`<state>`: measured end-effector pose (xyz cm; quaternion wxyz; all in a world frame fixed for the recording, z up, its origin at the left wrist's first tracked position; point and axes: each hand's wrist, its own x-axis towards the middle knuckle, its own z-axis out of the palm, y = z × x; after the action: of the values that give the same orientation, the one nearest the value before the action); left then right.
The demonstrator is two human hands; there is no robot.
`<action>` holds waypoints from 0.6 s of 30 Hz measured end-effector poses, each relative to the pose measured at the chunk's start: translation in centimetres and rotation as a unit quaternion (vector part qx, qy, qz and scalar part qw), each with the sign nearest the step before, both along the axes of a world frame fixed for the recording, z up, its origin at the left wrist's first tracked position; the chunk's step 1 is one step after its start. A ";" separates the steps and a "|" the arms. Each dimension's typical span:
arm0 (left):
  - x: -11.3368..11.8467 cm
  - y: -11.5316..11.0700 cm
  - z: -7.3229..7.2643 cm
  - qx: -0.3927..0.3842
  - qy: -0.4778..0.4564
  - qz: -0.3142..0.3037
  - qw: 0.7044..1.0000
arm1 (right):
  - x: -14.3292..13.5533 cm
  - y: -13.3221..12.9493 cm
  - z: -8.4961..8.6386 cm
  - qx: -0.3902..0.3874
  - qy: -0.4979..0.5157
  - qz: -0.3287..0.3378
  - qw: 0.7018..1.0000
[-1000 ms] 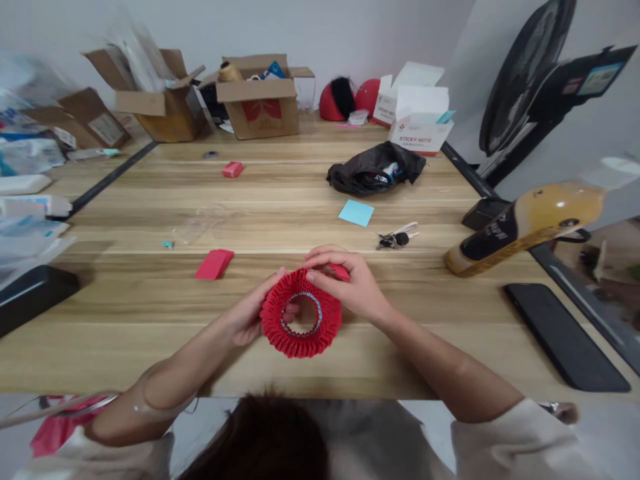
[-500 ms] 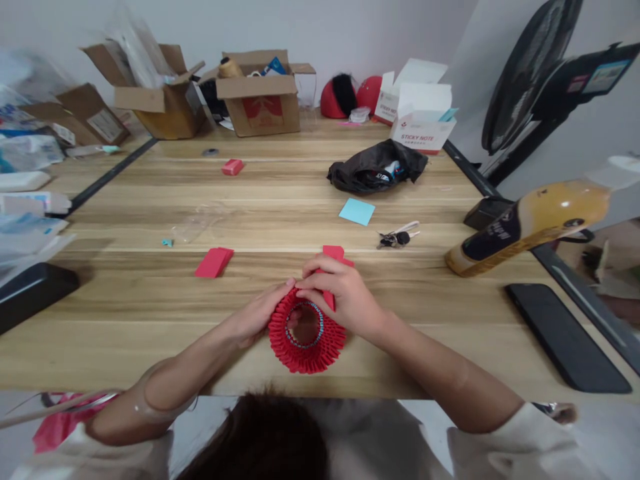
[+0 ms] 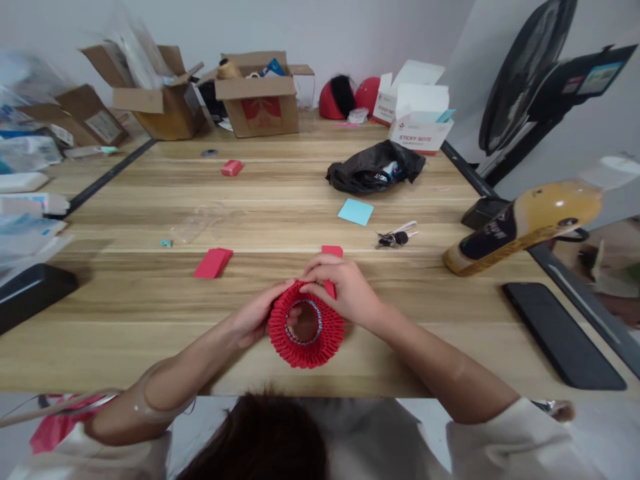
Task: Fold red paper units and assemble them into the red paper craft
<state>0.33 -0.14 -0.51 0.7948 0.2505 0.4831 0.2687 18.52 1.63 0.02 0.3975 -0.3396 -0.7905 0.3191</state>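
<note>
A red ring of folded paper pieces (image 3: 306, 353), with a light blue beaded-looking inner edge, is tilted above the front of the table. My left hand (image 3: 257, 313) grips its left side, with fingertips showing through the hole. At the ring's upper rim, my right hand (image 3: 345, 287) is closed in a pinch; whatever is between the fingertips is too small to make out. Red paper pieces (image 3: 332, 251) lie just behind my right hand, partly covered by it. To the left is a stack of red paper slips (image 3: 213, 263).
A light blue paper pad (image 3: 356, 211), keys (image 3: 395, 238) and a black plastic bag (image 3: 375, 168) lie farther back. On the right stand a yellow bottle (image 3: 525, 223) and a phone (image 3: 563, 337) lying flat. Cardboard boxes (image 3: 257, 100) line the back.
My right fingers have shifted slightly at the ring's upper rim, and the ring has tilted a little. My left hand keeps its hold on the left side.
</note>
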 end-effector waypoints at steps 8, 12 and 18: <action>0.0 0.4 0.1 0.033 -0.041 0.016 0.998 | 0.8 0.0 0.6 0.013 -0.011 0.005 1.000; 0.1 0.2 0.2 0.032 -0.010 0.044 0.998 | 0.3 -0.3 0.3 0.022 -0.013 -0.007 1.000; 0.3 0.2 0.3 0.026 0.006 0.059 0.998 | 0.0 -0.3 -0.2 0.037 -0.012 -0.033 0.999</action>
<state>0.63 0.02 -0.24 0.7680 0.2436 0.4942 0.3263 18.56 1.29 -0.20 0.4105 -0.3547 -0.7949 0.2716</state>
